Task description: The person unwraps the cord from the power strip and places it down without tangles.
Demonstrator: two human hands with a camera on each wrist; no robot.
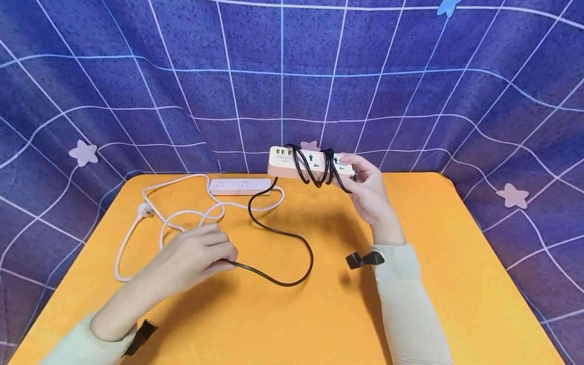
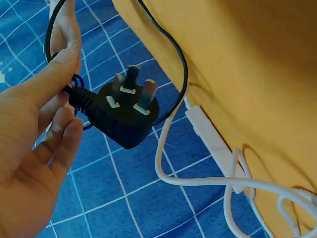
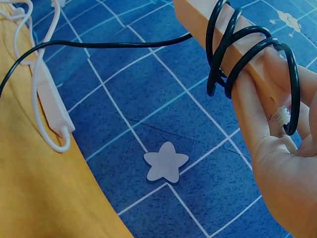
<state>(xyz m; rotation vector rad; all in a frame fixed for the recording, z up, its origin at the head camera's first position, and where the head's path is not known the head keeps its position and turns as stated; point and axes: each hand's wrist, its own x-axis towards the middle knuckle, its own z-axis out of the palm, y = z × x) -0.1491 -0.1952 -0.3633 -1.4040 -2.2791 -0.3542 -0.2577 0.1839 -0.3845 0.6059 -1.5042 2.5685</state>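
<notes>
My right hand [image 1: 371, 192] grips one end of a white power strip [image 1: 285, 165] and holds it up above the table. Several loops of its black cord [image 3: 225, 54] are wound around the strip's body. From the strip, a loose length of that cord curves down in an S to my left hand [image 1: 198, 253], low over the table at the left. In the left wrist view, the thumb and fingers pinch the cord just behind a black three-pin plug [image 2: 126, 109], whose prongs point up. The head view hides the plug behind the hand.
A second power strip [image 1: 239, 186], pinkish white, lies at the table's back edge. Its white cord [image 1: 120, 248] spreads in loops over the left side, with its plug [image 1: 145, 210] among them. Behind the orange table [image 1: 456, 284] hangs a blue grid-patterned curtain [image 1: 255, 96] with stars.
</notes>
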